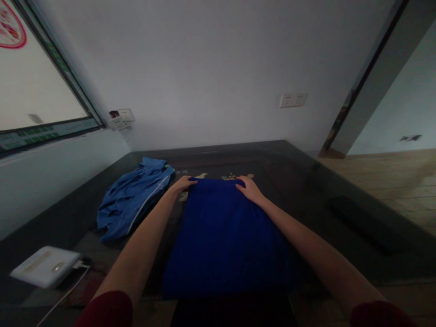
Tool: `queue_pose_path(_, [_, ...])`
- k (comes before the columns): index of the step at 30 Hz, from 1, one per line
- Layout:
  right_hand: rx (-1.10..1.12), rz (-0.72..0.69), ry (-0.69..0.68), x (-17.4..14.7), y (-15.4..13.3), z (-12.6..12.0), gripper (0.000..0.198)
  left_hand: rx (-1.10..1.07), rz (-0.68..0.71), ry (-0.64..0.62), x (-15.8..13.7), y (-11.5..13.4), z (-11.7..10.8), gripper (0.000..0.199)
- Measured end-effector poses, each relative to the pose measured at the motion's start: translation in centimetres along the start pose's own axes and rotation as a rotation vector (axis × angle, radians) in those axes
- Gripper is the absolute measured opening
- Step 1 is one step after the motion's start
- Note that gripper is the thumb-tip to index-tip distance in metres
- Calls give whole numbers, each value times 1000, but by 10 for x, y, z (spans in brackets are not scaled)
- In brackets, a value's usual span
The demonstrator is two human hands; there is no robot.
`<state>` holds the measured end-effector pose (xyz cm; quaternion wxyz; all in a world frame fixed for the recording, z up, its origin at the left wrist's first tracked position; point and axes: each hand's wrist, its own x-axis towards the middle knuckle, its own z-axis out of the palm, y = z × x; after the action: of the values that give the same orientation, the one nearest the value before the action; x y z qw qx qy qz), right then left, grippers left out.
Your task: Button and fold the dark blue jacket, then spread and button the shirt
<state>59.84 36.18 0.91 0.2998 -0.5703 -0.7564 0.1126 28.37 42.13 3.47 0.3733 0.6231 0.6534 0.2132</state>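
A deep blue cloth (218, 236), perhaps a folded garment, lies spread over the dark table and reaches its near edge. My left hand (183, 183) pinches the far left corner of the cloth between thumb and fingers. At the far right corner, my right hand (250, 188) grips the same far edge, thumb on top. Between both hands the far edge runs nearly straight. To the left of my left forearm, a crumpled lighter blue garment (136, 195) with a white stripe rests on the table.
A white box-like device (47, 265) with a plugged-in cable stands at the table's near left. Toward the right lies a long black object (366, 222) on the dark tabletop (293, 172). Behind the table rises a pale wall with sockets (293, 100); a window (41, 81) is at left.
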Motion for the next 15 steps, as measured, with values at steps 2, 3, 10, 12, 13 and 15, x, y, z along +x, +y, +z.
queue_pose_path(2, [87, -5, 61, -1, 7, -18, 36, -31, -6, -11, -1, 0, 1, 20])
queue_pose_path(3, [118, 1, 80, -3, 12, -27, 34, -48, -6, -13, -1, 0, 1, 21])
queue_pose_path(10, [270, 249, -111, -24, 48, -57, 26, -399, -65, -92, -7, -1, 3, 37])
queue_pose_path(12, [277, 326, -155, -23, 50, -54, 29, -467, -75, -126, -9, -5, 0, 40])
queue_pose_path(13, [272, 347, -161, -22, 50, -51, 29, -475, -82, -134, -11, -7, -1, 42])
queue_pose_path(15, [247, 370, -150, -16, 46, -45, 28, -465, -103, -147, -13, -12, -3, 44])
